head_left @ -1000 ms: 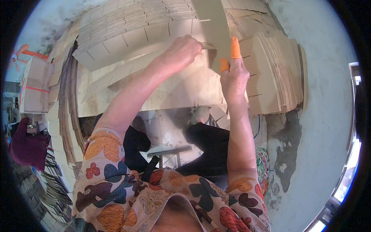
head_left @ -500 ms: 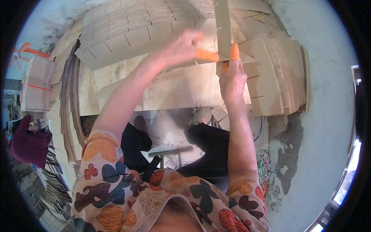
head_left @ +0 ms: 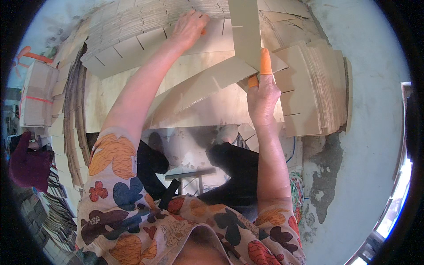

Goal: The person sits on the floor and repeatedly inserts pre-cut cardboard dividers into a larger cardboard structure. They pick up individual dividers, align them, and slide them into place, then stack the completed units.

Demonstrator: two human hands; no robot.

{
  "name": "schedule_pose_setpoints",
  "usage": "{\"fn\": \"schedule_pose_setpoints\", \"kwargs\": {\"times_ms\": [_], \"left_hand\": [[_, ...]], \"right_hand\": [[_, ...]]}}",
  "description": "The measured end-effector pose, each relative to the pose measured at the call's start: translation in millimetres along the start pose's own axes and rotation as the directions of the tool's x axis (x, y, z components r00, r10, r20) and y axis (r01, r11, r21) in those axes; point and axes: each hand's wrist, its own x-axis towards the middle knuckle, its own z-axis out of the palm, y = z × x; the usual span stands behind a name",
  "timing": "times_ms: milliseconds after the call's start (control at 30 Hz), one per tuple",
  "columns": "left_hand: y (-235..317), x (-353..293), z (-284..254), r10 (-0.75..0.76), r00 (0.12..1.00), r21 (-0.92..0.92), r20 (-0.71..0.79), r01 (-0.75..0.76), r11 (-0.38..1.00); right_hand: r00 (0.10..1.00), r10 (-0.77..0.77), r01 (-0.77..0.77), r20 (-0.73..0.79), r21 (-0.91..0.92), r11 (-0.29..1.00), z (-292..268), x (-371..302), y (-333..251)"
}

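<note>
the right hand [head_left: 263,99], orange covers on its thumb and one finger, is closed on two cardboard strips where they meet: the far strip [head_left: 246,35] points away from the person, the slanting strip [head_left: 207,81] reaches leftward over the table [head_left: 221,110]. the left hand [head_left: 190,28] is at the long stack [head_left: 150,39], fingers curled; whether it grips a piece i cannot tell. right of the right hand stands another stack [head_left: 302,92].

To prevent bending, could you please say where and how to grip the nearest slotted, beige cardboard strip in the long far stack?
I'd pinch the strip by its near long edge, from the near side: that edge looks exposed and uncut; slots lie farther back.
</note>
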Motion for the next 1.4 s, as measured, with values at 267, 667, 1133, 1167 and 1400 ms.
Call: {"fn": "schedule_pose_setpoints", "kwargs": {"times_ms": [267,667,1133,1167,1400], "left_hand": [[21,-4,-20,0.041,0.997,-0.107,0.068,-0.034,0.994],[40,0,-40,0.119,0.992,-0.132,-0.031,-0.122,0.984],[60,-8,-59,0.142,0.978,-0.312,-0.15,-0.183,0.932],[65,-9,-59,0.172,0.972,-0.313,-0.162,-0.216,0.925],[40,19,-85,-0.148,0.925,-0.757,0.351,0.374,0.536]], "right_hand": [[0.997,0.03,-0.027,0.071,-0.046,0.999,-3,-2,-3],[0.99,-0.04,0.046,0.138,-0.041,0.998,-1,-7,11],[0.986,-0.067,0.078,0.151,-0.072,0.994,-1,-11,15],[0.984,-0.03,0.051,0.177,-0.115,0.992,2,-10,17],[0.985,-0.068,0.087,0.156,-0.121,0.989,-2,-17,20]]}}
